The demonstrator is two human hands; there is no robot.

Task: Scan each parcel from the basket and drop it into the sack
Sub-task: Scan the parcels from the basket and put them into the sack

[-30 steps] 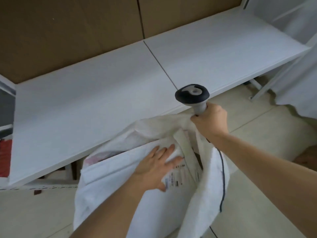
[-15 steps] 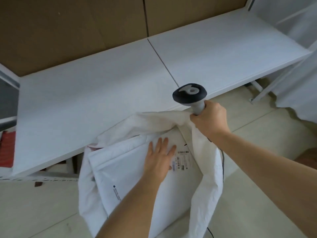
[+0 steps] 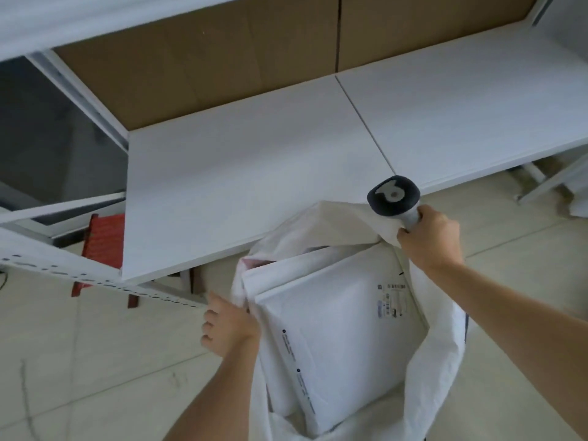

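A white woven sack (image 3: pixel 440 361) stands open on the floor in front of the table. Inside it lies a large white padded parcel (image 3: pixel 334 332), label side up, on top of another white parcel. My right hand (image 3: pixel 429 240) grips the grey handle of the barcode scanner (image 3: pixel 393 197) and holds up the sack's far rim with the same fingers. At the sack's left rim, my left hand (image 3: pixel 227 326) has its fingers curled on the fabric. No basket is in view.
A low white table (image 3: pixel 254 173) runs across the view just behind the sack, backed by brown cardboard (image 3: pixel 222 58). A red object (image 3: pixel 103 240) sits under the table's left end. Pale floor tiles (image 3: pixel 95 361) lie to the left and right.
My left hand has left the parcel's face and moved left to the sack's rim. The parcel now lies in the sack untouched. The view has shifted right and down.
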